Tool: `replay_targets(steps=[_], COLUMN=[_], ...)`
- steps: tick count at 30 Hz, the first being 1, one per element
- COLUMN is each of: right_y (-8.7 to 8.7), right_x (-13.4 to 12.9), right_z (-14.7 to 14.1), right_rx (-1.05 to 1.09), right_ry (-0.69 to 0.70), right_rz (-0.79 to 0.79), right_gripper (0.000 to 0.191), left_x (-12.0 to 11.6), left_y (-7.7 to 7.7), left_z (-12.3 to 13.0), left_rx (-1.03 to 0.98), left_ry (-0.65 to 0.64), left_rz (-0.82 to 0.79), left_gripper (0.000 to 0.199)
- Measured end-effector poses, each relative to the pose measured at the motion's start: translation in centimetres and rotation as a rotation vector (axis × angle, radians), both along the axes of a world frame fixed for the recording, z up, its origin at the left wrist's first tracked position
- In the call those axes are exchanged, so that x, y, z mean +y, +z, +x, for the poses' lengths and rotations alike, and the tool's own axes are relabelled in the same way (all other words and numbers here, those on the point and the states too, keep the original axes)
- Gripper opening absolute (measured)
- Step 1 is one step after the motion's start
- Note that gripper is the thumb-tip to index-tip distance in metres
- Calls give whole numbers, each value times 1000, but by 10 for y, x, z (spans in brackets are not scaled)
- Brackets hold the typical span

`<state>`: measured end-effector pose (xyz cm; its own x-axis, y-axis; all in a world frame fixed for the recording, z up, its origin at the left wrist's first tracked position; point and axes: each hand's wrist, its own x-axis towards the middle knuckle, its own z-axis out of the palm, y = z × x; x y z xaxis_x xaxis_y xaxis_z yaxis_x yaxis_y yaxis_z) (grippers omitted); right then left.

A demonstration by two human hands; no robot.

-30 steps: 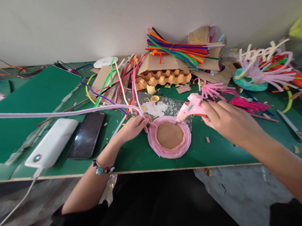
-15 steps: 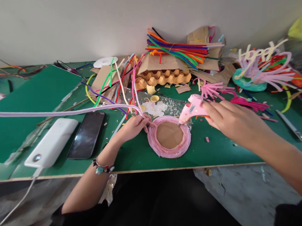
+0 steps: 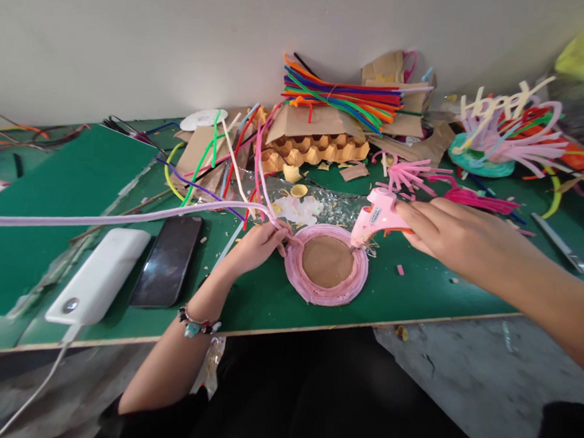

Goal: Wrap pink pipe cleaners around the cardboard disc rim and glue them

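A round cardboard disc (image 3: 327, 262) lies flat on the green table, ringed by coiled pink and lilac pipe cleaner (image 3: 351, 287). At the ring's upper left, my left hand (image 3: 262, 245) is closed on a long lilac pipe cleaner (image 3: 127, 219), whose free length runs off to the left edge. My right hand (image 3: 434, 226) grips a pink hot glue gun (image 3: 378, 213). The gun tilts downward, its nozzle at the inner right side of the ring. The fingers around its handle are partly hidden.
A white power bank (image 3: 100, 275) and a black phone (image 3: 168, 262) lie at left. Behind the disc are an egg carton (image 3: 319, 149), a bundle of colored pipe cleaners (image 3: 343, 92) and loose scraps. A utility knife (image 3: 562, 244) and a pipe-cleaner decoration (image 3: 485, 159) are at right.
The glue gun in my right hand has moved slightly right and down along the ring's inner right side. My left hand and the disc have stayed nearly still.
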<state>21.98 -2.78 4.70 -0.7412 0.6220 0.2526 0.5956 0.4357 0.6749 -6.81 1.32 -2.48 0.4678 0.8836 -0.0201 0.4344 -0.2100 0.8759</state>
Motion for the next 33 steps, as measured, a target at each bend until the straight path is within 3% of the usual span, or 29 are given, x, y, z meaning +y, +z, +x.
replay_targets(steps=[13, 20, 33], right_y=[0, -4, -2], right_x=[7, 14, 20], right_z=[3, 0, -7], right_rx=[56, 82, 5], right_ry=[5, -74, -35], right_rz=[-95, -147, -107], right_gripper=[27, 27, 27], left_x=[0, 0, -2], left_y=[0, -2, 1], left_z=[0, -1, 0], left_rx=[6, 12, -1], left_ry=[-8, -1, 2], left_rz=[10, 10, -30], left_gripper=[18, 18, 18])
